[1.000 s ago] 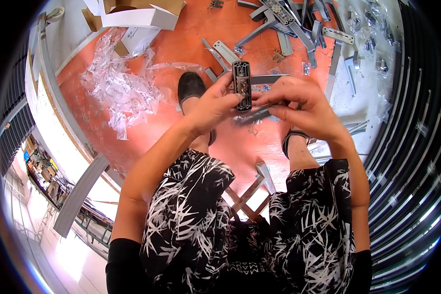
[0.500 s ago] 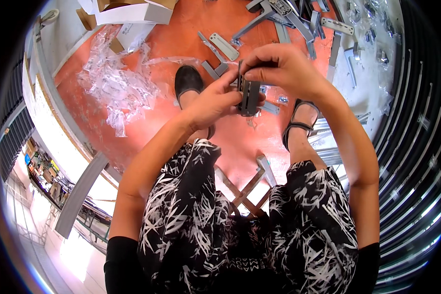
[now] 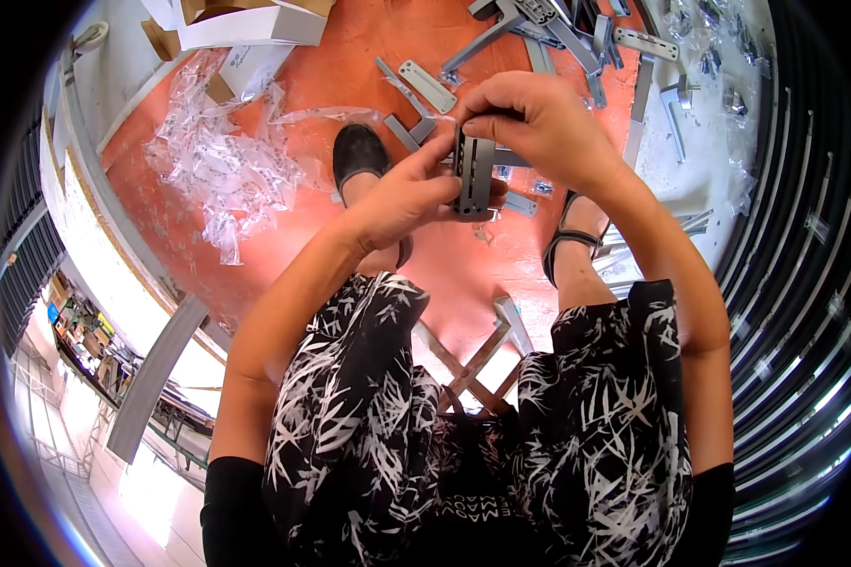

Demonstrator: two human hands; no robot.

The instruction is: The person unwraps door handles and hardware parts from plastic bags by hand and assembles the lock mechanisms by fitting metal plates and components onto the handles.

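Note:
My left hand grips a dark grey rectangular metal piece with long slots in its face, holding it nearly upright in front of my knees. The left thumb lies along the near side, and other fingers show behind its right edge. My right hand is at the top end of the piece, thumb and fingers closed in a pinch. Whatever sits between those fingertips is hidden. Past the hands, a grey lever door handle and a pale oblong plate lie on the orange floor.
A pile of grey door handles lies at the far right. Crumpled clear plastic covers floor at the left, below an open white cardboard box. Long dark bars line the right side. Crossed stool legs show between my knees.
The slotted piece has turned slightly, showing more of its slotted face. Both hands have shifted a little toward the far left, and my right knee has moved inward and up.

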